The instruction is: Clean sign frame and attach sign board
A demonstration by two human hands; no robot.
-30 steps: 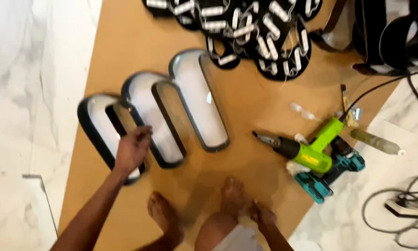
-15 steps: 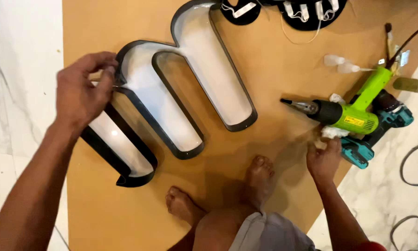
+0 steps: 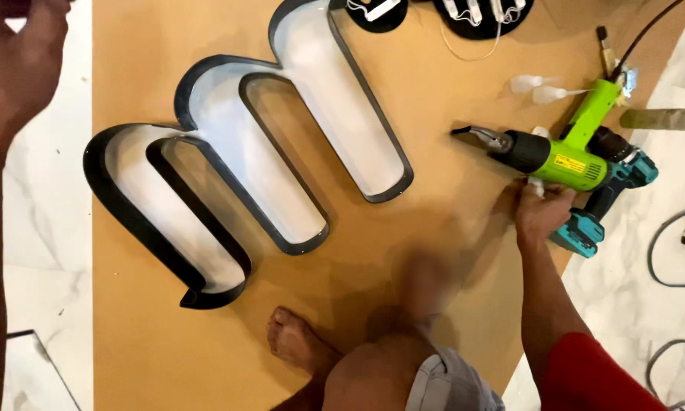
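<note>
Left hand [image 3: 15, 68] blurred and cut off by the top-left corner, raised clear of the black-walled channel letter [image 3: 243, 167]; fingers loosely together, holding nothing visible. Right hand [image 3: 544, 209] down at the edge of the brown board [image 3: 434, 91], fingers curled beside a lime-green tool [image 3: 555, 160] and pinching something small and white, too small to identify. Teal drill [image 3: 609, 198] partly hidden under the green tool, only its base and handle showing. Black discs with white strips [image 3: 479, 11] cropped by the top edge. One foot [image 3: 301, 342] sharp on the board, the other smeared by motion. Compared with half a second ago: left hand lifted off the letter's left rim, where it gripped before; right hand moved up from the board edge to the tool; letter lying flat on the board, unmoved
</note>
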